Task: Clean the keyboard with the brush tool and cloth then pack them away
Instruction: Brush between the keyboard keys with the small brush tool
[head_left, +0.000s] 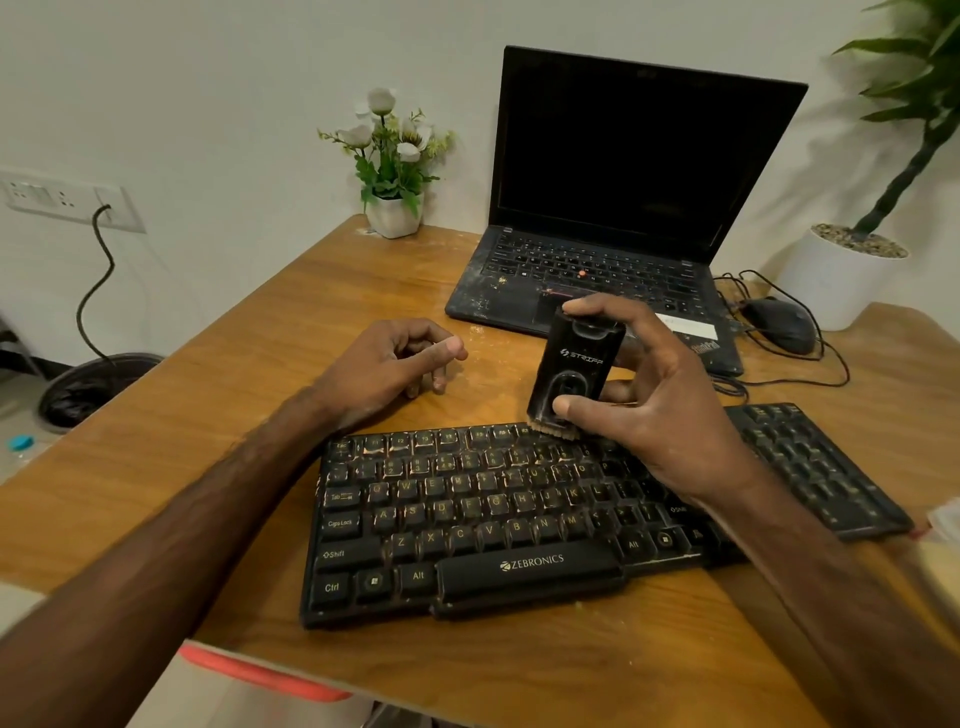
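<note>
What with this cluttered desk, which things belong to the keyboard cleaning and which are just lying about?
Job: dusty black plastic keyboard; black brush tool with pale bristles, gripped by right hand.
Lying about: open black laptop; black corded mouse; white-flowered pot plant.

Only the hands and forearms of the person are visible. The left hand (395, 358) and the right hand (660, 410) are bare. The left forearm (208, 519) and the right forearm (831, 597) are also uncovered, up to the lower corners of the picture. The fingernails (439, 383) are short, rounded and pale. The fingers are long, with creased knuckles. A faint pale dust seems to lie on the left wrist.
</note>
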